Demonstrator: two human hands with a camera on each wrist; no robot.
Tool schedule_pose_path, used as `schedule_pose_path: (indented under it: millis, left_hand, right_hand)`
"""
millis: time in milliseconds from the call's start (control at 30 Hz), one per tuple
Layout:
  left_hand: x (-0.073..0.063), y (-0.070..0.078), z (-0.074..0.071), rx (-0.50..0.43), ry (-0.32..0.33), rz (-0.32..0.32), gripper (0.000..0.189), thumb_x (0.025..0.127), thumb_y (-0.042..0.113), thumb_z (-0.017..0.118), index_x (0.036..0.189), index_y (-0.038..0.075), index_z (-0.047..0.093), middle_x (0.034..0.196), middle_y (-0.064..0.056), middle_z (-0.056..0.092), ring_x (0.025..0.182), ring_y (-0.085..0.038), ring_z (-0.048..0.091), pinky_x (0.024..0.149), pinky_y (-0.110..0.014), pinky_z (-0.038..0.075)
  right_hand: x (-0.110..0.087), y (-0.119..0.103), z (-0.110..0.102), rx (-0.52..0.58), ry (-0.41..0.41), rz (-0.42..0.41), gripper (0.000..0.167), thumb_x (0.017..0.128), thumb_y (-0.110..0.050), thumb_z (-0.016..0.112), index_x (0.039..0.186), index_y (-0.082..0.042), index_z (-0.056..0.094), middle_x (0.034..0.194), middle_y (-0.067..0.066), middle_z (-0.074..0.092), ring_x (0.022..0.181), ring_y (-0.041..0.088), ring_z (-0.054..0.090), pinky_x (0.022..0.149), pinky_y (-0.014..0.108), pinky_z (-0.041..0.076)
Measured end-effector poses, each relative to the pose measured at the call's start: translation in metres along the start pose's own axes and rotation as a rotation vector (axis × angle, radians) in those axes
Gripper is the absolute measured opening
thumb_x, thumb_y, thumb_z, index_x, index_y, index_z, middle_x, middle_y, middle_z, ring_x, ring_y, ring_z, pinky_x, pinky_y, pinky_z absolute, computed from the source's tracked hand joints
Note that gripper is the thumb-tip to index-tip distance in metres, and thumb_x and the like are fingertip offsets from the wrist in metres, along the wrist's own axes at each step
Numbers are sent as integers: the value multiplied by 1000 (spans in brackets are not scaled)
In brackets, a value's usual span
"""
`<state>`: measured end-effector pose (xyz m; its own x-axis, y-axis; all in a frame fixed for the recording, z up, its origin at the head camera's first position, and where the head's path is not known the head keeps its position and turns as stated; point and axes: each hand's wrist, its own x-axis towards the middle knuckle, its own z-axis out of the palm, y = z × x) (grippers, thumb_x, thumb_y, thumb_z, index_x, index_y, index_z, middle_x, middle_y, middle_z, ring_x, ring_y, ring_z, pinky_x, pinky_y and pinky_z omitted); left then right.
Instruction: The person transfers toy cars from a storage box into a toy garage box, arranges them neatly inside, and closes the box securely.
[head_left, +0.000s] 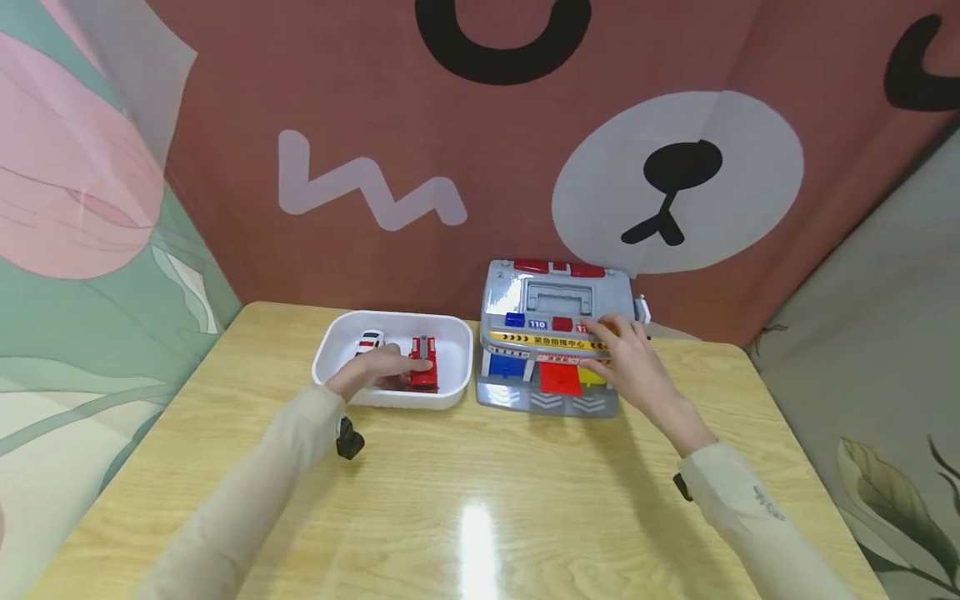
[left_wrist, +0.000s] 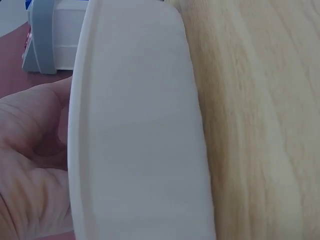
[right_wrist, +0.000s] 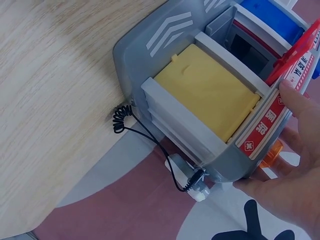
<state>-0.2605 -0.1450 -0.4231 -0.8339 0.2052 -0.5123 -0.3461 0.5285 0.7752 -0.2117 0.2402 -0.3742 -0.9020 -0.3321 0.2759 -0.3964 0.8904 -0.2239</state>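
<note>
My left hand (head_left: 382,365) reaches over the near rim of a white tray (head_left: 330,354) and grips a red toy fire truck (head_left: 423,348) inside. The tray wall hides its fingertips in the left wrist view. A small white toy car (head_left: 370,340) stands to the left of the truck. My right hand (head_left: 630,360) holds the right front edge of the roof on a grey toy garage (head_left: 495,292). The garage's red door (head_left: 560,379) is swung up and outward, while its yellow door (right_wrist: 207,92) and blue door (head_left: 507,365) are down.
Tray and garage stand side by side on a wooden table (head_left: 420,483), near its back edge. A patterned cloth (head_left: 360,100) rises right behind them. At the garage's right side hangs a coiled black cord (right_wrist: 122,120) attached to a small white and grey part (right_wrist: 182,172).
</note>
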Motion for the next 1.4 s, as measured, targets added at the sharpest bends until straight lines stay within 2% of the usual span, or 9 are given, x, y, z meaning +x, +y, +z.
schedule_pose_path:
  millis: [133, 233, 500, 600, 700, 800, 967, 1200, 1400]
  left_hand:
    - [1, 0, 6, -27, 32, 19, 40, 87, 30, 70, 93, 1, 44, 75, -7, 56, 59, -10, 55, 59, -22, 49]
    - [2, 1, 8, -86, 43, 34, 37, 89, 27, 69, 95, -2, 46, 75, -8, 59, 60, -11, 60, 59, -24, 54]
    - [2, 0, 9, -293, 34, -20, 56, 93, 26, 66, 123, -12, 38, 96, -18, 64, 68, -22, 69, 60, -30, 57]
    - [3, -4, 10, -356, 33, -25, 55, 94, 23, 65, 126, -12, 36, 104, -21, 61, 76, -25, 68, 65, -33, 58]
    - [1, -6, 11, -406, 32, -15, 47, 94, 16, 61, 124, -12, 38, 106, -21, 58, 83, -25, 66, 71, -35, 58]
    - [-2, -5, 11, -464, 15, 16, 38, 93, 12, 58, 120, -11, 42, 104, -19, 58, 86, -24, 65, 78, -37, 57]
    - [-5, -1, 10, -603, -74, 65, 36, 95, 11, 60, 120, -12, 50, 101, -17, 64, 88, -30, 68, 90, -43, 50]
    - [-12, 6, 6, -686, -122, 116, 35, 96, 8, 59, 122, -14, 48, 93, -14, 67, 85, -27, 68, 85, -42, 53]
    - [-22, 7, 3, -741, -185, 90, 43, 93, 12, 65, 124, -11, 48, 103, -16, 64, 90, -28, 67, 83, -39, 55]
  right_hand:
    - [-1, 0, 1, 3, -16, 14, 69, 82, -24, 78, 143, -9, 47, 133, 21, 42, 118, 38, 36, 88, 52, 50]
    - [-2, 0, 1, 5, -13, 17, 69, 83, -24, 78, 143, -10, 47, 133, 21, 42, 118, 38, 36, 87, 51, 50]
    - [-6, 0, 4, 9, -18, 27, 70, 82, -24, 78, 143, -9, 47, 132, 20, 42, 117, 37, 36, 86, 50, 51]
    - [-10, -2, 6, 20, -31, 41, 70, 82, -25, 78, 143, -10, 47, 133, 19, 42, 118, 36, 36, 86, 49, 52]
    - [-12, -3, 9, 26, -38, 41, 71, 82, -25, 78, 143, -10, 46, 133, 19, 42, 118, 36, 36, 86, 49, 52]
    - [-12, -3, 10, 23, -23, 27, 71, 82, -25, 79, 143, -9, 47, 132, 20, 42, 117, 36, 37, 85, 48, 52]
    - [-8, -1, 7, 13, 0, 18, 70, 81, -24, 79, 142, -8, 48, 132, 20, 43, 116, 36, 38, 85, 48, 52]
    - [-3, 0, 4, 19, 6, 9, 70, 82, -24, 79, 142, -8, 47, 133, 22, 42, 117, 38, 37, 87, 50, 50]
    - [-1, 0, 2, 12, 19, 8, 69, 81, -26, 79, 141, -8, 49, 132, 20, 43, 116, 36, 38, 85, 48, 51]
